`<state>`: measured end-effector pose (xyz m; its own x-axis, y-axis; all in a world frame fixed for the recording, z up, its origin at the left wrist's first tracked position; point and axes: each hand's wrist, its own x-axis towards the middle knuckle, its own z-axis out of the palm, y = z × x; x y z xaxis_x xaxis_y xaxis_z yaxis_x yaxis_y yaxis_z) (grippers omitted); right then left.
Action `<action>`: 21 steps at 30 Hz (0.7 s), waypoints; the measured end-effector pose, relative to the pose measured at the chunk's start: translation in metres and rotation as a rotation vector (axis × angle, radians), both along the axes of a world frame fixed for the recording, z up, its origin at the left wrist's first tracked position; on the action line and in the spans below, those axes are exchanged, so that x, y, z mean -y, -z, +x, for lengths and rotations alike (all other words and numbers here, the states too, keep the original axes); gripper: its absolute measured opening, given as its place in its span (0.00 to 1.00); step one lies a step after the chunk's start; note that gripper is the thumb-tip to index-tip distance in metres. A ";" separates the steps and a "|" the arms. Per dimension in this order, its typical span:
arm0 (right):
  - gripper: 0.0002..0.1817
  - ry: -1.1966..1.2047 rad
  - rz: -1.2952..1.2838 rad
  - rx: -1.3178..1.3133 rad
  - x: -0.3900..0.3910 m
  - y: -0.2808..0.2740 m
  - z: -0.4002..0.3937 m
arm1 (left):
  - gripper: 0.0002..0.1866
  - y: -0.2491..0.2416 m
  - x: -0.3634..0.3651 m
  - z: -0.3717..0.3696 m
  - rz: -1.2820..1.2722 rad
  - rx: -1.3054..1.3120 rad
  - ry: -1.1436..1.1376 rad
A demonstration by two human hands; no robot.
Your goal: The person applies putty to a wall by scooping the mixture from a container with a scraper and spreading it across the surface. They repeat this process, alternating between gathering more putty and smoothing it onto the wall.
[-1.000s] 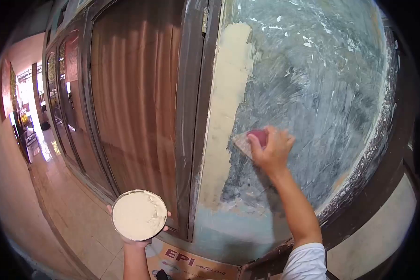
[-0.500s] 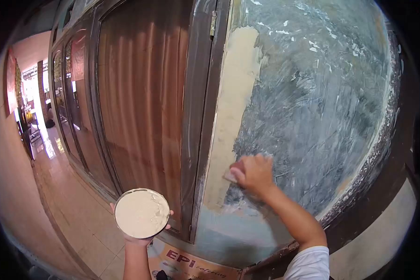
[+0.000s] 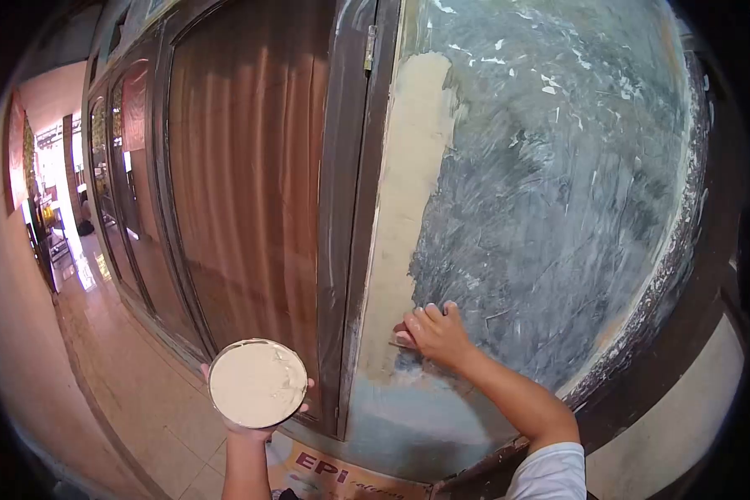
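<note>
Low on door panel [image 3: 550,192], right hand [image 3: 437,333] fingers grip scraper [image 3: 402,337]; left hand [image 3: 254,421] cups putty tin [image 3: 257,383].

A round dish of cream putty [image 3: 257,384] sits level in the left hand [image 3: 250,427], while a small putty scraper [image 3: 402,337] lies pressed flat against the grey-blue scraped panel [image 3: 558,192] under the right hand [image 3: 437,335].

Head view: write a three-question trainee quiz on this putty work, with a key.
1. True or false: the right hand presses a scraper against the door panel.
2. What does the left hand hold? A) a brush B) a round tin of putty C) a rag
3. Which side of the panel bears the cream putty strip?

Key: 1 true; 2 B; 3 its left edge, beside the frame.
</note>
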<state>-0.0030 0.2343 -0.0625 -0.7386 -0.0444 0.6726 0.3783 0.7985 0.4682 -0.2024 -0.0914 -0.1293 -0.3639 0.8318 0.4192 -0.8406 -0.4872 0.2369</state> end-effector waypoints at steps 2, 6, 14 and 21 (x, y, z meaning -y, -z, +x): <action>0.21 -0.044 0.170 -0.081 -0.009 -0.024 0.001 | 0.53 -0.006 -0.001 0.004 -0.003 -0.018 0.003; 0.23 0.066 0.121 -0.604 -0.004 -0.122 0.015 | 0.58 -0.002 -0.019 0.011 0.009 0.107 0.089; 0.28 -0.374 -1.280 -0.160 0.043 -0.039 0.012 | 0.61 -0.001 -0.059 0.045 -0.025 0.116 0.303; 0.27 -0.378 -1.851 -0.033 0.026 0.070 0.020 | 0.57 0.030 -0.088 0.066 -0.046 0.142 0.516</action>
<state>0.0175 0.2088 -0.1322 -0.8519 0.5192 0.0684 0.0756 0.2511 -0.9650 -0.1362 -0.0034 -0.1589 0.0461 0.9338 0.3548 -0.9934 0.0054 0.1147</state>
